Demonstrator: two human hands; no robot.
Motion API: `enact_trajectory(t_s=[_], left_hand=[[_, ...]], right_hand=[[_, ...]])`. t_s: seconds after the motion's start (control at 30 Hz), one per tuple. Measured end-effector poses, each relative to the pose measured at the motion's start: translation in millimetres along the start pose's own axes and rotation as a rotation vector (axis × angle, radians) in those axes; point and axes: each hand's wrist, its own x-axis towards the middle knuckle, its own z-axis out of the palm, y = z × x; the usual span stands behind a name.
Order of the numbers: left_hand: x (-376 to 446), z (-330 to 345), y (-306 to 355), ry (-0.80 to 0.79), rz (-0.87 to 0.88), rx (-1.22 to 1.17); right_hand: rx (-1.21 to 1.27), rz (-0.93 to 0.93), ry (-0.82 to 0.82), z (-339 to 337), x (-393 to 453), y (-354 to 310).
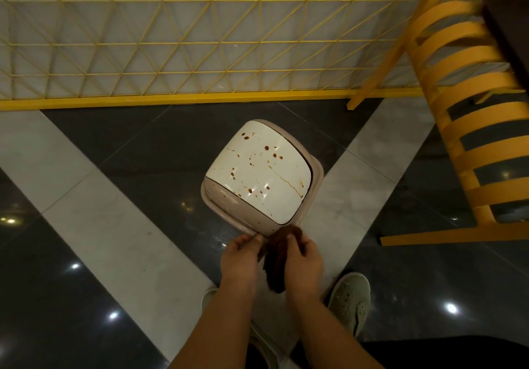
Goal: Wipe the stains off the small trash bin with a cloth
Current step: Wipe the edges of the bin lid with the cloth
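both hands (272, 257) closed around cloth (279, 262)

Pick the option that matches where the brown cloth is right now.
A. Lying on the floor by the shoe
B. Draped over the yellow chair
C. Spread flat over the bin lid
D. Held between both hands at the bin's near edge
D: the cloth hangs bunched between the left hand and the right hand at the near rim of the bin, whose lid still shows brown stains.
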Motion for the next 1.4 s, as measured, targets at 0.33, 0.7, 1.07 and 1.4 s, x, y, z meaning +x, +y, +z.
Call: enact_trajectory(t_s=[0.33, 0.7, 1.07, 1.4], left_hand=[[1, 2, 4, 0.017, 0.057, 0.064], [-2, 3, 6, -0.004, 0.045, 0.094], [-8, 4, 10, -0.056, -0.003, 0.04], [-1, 0, 20, 0.008, -0.075, -0.095]], right_hand=[[0.057, 0.051, -0.016, -13, 5, 8], [0.058, 0.082, -0.076, 0, 5, 3], [0.048, 0.083, -0.043, 1, 5, -6], [-0.185, 0.043, -0.117, -46, 44, -54]])
